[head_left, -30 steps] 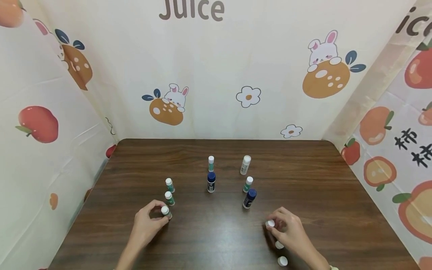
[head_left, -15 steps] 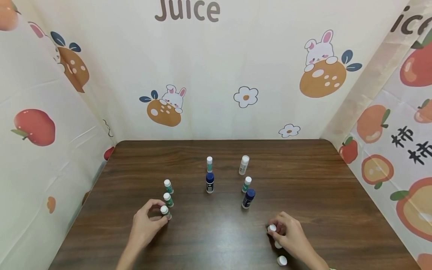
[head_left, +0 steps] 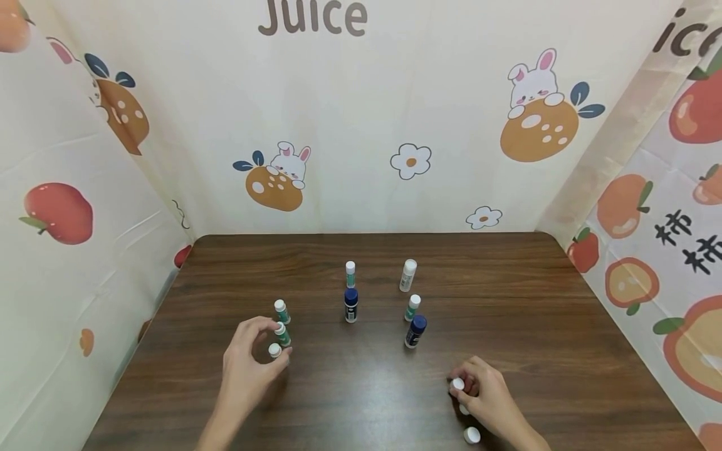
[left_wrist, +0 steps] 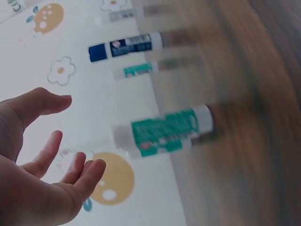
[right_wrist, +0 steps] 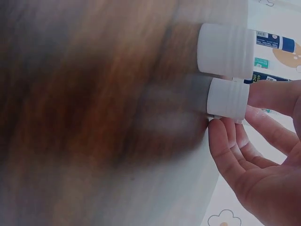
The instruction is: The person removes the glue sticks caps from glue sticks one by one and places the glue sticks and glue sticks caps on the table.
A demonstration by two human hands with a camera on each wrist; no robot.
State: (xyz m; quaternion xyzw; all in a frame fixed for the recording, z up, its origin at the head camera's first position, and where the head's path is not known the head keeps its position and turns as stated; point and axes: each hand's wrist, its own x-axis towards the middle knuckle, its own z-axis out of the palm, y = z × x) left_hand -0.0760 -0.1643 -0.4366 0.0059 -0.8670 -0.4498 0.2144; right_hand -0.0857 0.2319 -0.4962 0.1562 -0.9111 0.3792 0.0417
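Note:
My left hand [head_left: 244,369] is spread around the front green-and-white glue stick [head_left: 274,350], thumb and fingers apart. In the left wrist view there is a gap between the fingers and the green glue sticks [left_wrist: 164,128], which overlap there. Two more green glue sticks, a middle one [head_left: 283,336] and a rear one [head_left: 282,312], stand in line behind the front one. My right hand [head_left: 489,396] pinches a short white cap [head_left: 457,384] at the far end of a row. A middle cap [right_wrist: 228,99] mostly hides it in the right wrist view; a near cap [head_left: 472,435] stands closest to me.
Centre back, a green glue stick [head_left: 351,275] stands behind a navy glue stick [head_left: 351,307]. To their right, a white glue stick [head_left: 408,277], a green one [head_left: 413,307] and a navy one [head_left: 415,333] form another line. A printed curtain [head_left: 361,125] borders the wooden table [head_left: 479,275].
My left hand has loosened from the front green glue stick, its fingers spreading wider. My right hand has drawn its white cap slightly towards me, closer to the other caps.

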